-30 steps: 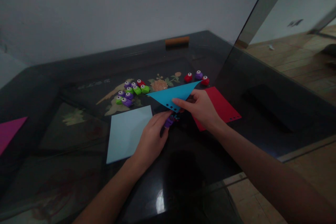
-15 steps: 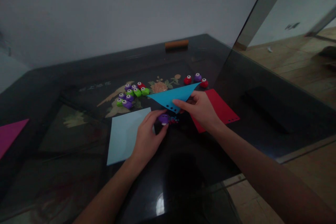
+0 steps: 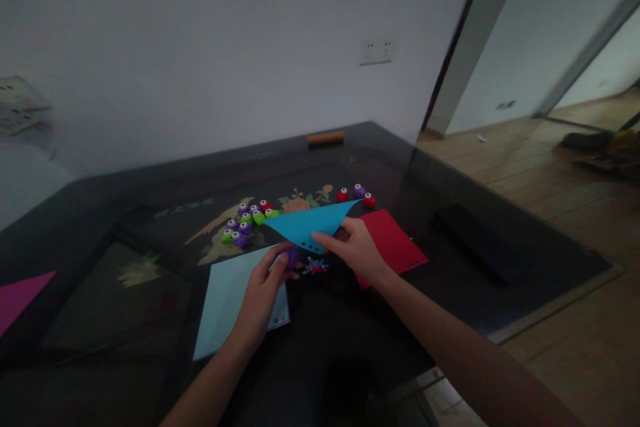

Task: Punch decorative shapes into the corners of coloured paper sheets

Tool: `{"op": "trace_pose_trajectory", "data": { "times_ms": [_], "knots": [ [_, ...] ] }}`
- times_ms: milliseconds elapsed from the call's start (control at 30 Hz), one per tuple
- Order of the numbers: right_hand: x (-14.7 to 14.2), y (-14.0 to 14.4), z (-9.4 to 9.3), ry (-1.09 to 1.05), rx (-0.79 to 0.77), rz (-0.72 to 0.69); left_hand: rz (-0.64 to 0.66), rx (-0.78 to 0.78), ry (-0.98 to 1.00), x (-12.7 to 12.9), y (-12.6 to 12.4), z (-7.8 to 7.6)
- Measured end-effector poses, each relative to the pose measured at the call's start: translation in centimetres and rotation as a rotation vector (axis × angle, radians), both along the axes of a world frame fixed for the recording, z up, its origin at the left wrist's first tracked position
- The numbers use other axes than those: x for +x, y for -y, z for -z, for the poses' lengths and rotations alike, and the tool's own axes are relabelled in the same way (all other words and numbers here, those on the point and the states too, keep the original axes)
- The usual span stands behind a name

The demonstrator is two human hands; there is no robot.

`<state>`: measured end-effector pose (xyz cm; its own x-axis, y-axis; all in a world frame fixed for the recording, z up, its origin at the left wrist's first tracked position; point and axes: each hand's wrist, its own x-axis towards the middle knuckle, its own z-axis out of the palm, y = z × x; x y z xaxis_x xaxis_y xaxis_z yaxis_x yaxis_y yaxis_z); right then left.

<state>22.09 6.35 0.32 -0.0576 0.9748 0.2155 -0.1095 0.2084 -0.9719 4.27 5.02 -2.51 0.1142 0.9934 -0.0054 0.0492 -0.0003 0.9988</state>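
Note:
My left hand (image 3: 264,287) is closed around a purple craft punch (image 3: 292,257), its thumb on top. Between the thumb and fingers of my right hand (image 3: 356,247) is a sheet of blue paper (image 3: 311,223), lifted and bent, with small punched holes along its near edge. A little heap of pink and blue paper cutouts (image 3: 316,266) lies on the table just below the sheet. Light blue paper (image 3: 225,303) rests under my left hand, punched near one corner. Partly beneath my right forearm is red paper (image 3: 387,240) with punched holes near its corner.
Several purple, green and red craft punches (image 3: 245,219) cluster behind the light blue paper; three more (image 3: 358,191) stand behind the red paper. A brown roll (image 3: 325,138) lies at the table's back. Pink paper (image 3: 23,295) is at far left, a dark oblong object (image 3: 470,240) at right.
The purple punch has come away from the blue paper and is turned in my left hand. More of the cutout heap shows. My view has tilted up.

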Motion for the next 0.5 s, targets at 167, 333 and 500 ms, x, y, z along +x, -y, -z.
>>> {"op": "trace_pose_trajectory", "data": {
  "times_ms": [167, 333, 500],
  "knots": [
    [0.1, -0.3, 0.1, -0.037, 0.036, 0.009, -0.02, -0.032, -0.097, 0.4, 0.0, -0.9],
    [0.2, -0.5, 0.1, -0.056, 0.081, 0.042, 0.068, 0.026, -0.111, 1.4, -0.8, -1.8],
    [0.4, -0.4, -0.1, -0.045, 0.153, 0.092, 0.092, 0.185, -0.235, 3.1, -4.2, -2.0]
  ]
}}
